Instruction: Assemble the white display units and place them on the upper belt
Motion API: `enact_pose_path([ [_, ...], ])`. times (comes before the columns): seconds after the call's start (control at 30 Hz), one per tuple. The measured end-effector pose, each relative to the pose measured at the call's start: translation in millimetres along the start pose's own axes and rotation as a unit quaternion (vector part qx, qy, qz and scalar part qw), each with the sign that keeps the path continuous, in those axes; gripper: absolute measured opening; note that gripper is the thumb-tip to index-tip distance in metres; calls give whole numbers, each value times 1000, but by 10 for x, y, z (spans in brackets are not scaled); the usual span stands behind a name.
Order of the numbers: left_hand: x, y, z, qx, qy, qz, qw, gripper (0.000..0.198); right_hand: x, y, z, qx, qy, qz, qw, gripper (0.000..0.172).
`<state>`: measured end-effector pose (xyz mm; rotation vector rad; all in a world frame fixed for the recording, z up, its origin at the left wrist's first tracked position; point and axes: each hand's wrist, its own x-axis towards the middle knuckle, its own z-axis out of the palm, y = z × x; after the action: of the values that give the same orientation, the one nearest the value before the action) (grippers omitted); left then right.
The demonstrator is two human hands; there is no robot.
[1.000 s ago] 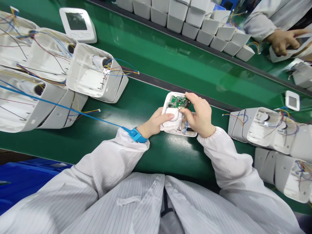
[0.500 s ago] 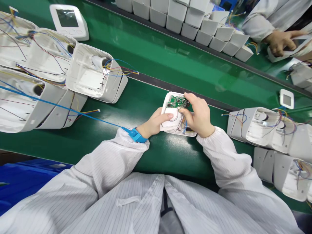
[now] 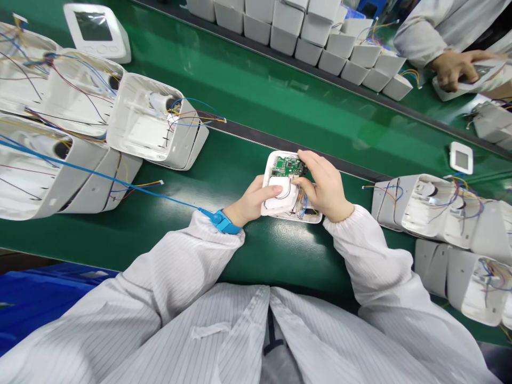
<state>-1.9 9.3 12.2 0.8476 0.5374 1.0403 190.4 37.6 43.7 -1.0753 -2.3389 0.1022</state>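
Observation:
A white plastic device panel [image 3: 269,166] is held between my hands above the green bench, its inner side facing up. A green circuit board [image 3: 286,166] fills its far part, with a white square block [image 3: 281,193] and thin wires nearer me. My left hand [image 3: 251,201] grips the panel's left side, thumb lying on the white block. Around the far right corner curl the fingers of my right hand [image 3: 326,188]; its thumb tip touches near the board's lower edge. The fingers under the panel are hidden. A blue wrist strap [image 3: 227,221] with a cord circles my left wrist.
Open white housings [image 3: 138,114] with loose wires stand at left, more housings [image 3: 426,208] at right. A white unit with a screen [image 3: 96,32] lies on the far green strip at left, a smaller one [image 3: 461,158] at right. A co-worker's hand [image 3: 456,69] holds a device across the bench.
Both hands keep their grip on the panel, with barely any movement. The screen units on the far green strip have shifted left.

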Motion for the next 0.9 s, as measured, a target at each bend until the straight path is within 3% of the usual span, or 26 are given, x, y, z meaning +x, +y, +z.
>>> enact_pose_path([
  [0.2, -24, -23, 33, 13, -26, 8, 1000, 38, -29, -87, 15, -11, 22, 29, 999, 54],
  [0.37, -8, 2, -1, 29, -21, 6, 999, 41, 1, -45, 7, 91, 56, 41, 993, 47],
  [0.43, 19, 24, -62, 68, -19, 28, 997, 43, 8, -22, 4, 164, 55, 78, 982, 52],
  [0.53, 76, 64, -187, 170, -15, 117, 978, 47, 6, -38, -36, 244, 76, 110, 960, 49],
  [0.67, 131, 105, -289, 273, 56, 256, 926, 64, 15, -152, -149, 196, 137, 42, 970, 17],
  [0.73, 135, 100, -285, 322, 79, 273, 903, 67, 27, -206, -173, 124, 117, -33, 985, 4],
  [0.83, 119, 52, -232, 421, 26, 233, 876, 76, 35, -257, -132, 13, 35, -128, 991, 19],
  [0.9, 105, 10, -187, 482, -11, 191, 855, 95, 31, -280, -89, -28, -31, -154, 987, 25],
])
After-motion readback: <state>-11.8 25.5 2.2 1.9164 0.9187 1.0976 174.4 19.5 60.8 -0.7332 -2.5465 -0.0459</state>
